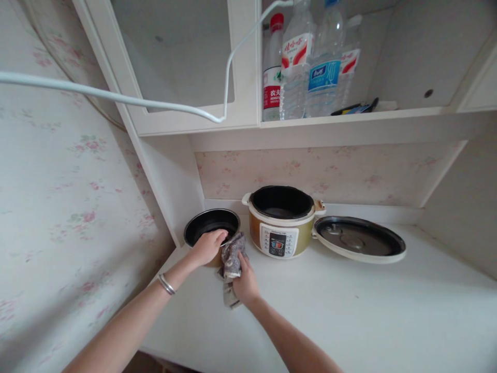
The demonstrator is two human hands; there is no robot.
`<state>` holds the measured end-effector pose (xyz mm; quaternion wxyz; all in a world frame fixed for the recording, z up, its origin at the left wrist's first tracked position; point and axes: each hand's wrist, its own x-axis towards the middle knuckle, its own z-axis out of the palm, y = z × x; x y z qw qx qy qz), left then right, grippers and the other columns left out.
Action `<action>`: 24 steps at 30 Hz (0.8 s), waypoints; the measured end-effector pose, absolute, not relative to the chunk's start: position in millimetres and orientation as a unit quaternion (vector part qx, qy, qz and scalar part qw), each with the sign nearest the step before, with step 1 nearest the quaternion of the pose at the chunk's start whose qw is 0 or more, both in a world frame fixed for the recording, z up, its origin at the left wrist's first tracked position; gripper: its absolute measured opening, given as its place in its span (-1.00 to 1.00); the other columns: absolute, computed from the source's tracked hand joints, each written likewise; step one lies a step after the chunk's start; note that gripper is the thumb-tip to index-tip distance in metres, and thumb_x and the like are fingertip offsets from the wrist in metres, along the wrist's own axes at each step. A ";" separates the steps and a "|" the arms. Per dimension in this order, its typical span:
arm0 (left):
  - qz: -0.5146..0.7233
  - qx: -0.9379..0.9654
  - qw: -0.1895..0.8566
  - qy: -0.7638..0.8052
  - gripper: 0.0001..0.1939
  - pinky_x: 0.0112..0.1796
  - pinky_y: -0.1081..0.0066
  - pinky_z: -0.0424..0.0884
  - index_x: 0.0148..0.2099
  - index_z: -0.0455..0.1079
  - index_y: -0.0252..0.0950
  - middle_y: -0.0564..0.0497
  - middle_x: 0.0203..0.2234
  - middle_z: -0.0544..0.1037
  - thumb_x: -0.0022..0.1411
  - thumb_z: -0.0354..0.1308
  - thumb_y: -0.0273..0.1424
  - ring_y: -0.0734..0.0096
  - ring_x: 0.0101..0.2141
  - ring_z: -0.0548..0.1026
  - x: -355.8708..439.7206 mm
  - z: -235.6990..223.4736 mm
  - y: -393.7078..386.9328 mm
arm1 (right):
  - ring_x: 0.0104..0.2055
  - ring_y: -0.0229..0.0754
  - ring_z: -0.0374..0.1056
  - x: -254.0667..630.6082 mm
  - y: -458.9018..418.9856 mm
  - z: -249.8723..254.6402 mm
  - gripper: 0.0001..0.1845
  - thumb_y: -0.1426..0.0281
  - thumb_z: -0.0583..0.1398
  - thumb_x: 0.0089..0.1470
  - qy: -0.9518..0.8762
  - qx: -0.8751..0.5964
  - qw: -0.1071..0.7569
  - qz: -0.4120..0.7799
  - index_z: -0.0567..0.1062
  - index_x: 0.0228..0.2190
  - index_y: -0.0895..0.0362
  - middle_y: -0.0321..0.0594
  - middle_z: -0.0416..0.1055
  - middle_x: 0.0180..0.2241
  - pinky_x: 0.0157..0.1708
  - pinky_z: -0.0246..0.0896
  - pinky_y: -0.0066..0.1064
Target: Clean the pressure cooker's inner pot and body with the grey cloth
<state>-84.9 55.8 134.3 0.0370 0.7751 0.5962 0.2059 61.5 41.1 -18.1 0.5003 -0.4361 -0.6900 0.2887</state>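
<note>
Holding a black-lined pot [205, 223] and patterned grey cloth [232, 259].

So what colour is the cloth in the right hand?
The cloth is greyish with pale patterning: head view.

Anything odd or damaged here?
The cooker's right-hand handle has brownish marks, unlike its white left handle; stain or damage, I can't tell. Also, a white cord droops across the cupboard's front.
</note>
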 end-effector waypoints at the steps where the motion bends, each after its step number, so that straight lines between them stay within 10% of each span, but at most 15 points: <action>1: 0.227 0.770 0.038 0.595 -0.54 -0.02 0.39 0.32 0.01 0.41 -0.25 -0.06 -0.07 0.54 0.38 -0.26 -0.22 0.33 -0.05 0.49 -96.7 137.5 57.6 | 0.12 -0.07 0.27 62.7 42.7 -18.4 -0.14 0.68 0.06 -0.22 -0.690 -0.435 0.500 0.291 0.19 0.19 0.12 -0.09 0.29 0.10 0.09 0.20 -0.23; 11: 0.045 0.817 0.065 0.572 -0.60 0.15 0.19 0.17 0.12 0.38 -0.09 0.06 0.11 0.39 0.27 -0.03 -0.28 0.27 0.13 0.33 -248.4 137.1 45.5 | 0.10 -0.04 0.28 63.5 47.1 -20.5 -0.23 0.62 0.08 -0.15 -0.687 -0.437 0.494 0.305 0.24 0.16 0.11 -0.08 0.33 0.07 0.07 0.21 -0.14; 18: 0.153 0.845 0.002 0.512 -0.67 -0.15 0.39 0.43 -0.07 0.52 -0.10 0.06 -0.18 0.59 0.33 -0.07 -0.32 0.39 -0.18 0.54 -175.8 114.4 44.2 | 0.10 -0.05 0.27 60.9 36.8 -15.2 -0.17 0.64 0.09 -0.21 -0.706 -0.448 0.463 0.295 0.25 0.17 0.07 -0.13 0.31 0.08 0.09 0.18 -0.23; 24: 0.296 0.772 0.076 0.558 -0.62 -0.02 0.34 0.39 0.01 0.47 -0.22 0.00 -0.10 0.57 0.34 -0.08 -0.22 0.34 -0.09 0.52 -97.5 98.7 39.5 | 0.10 -0.06 0.27 60.9 37.0 -17.9 -0.09 0.70 0.05 -0.28 -0.691 -0.465 0.472 0.289 0.22 0.19 0.09 -0.11 0.32 0.06 0.09 0.19 -0.27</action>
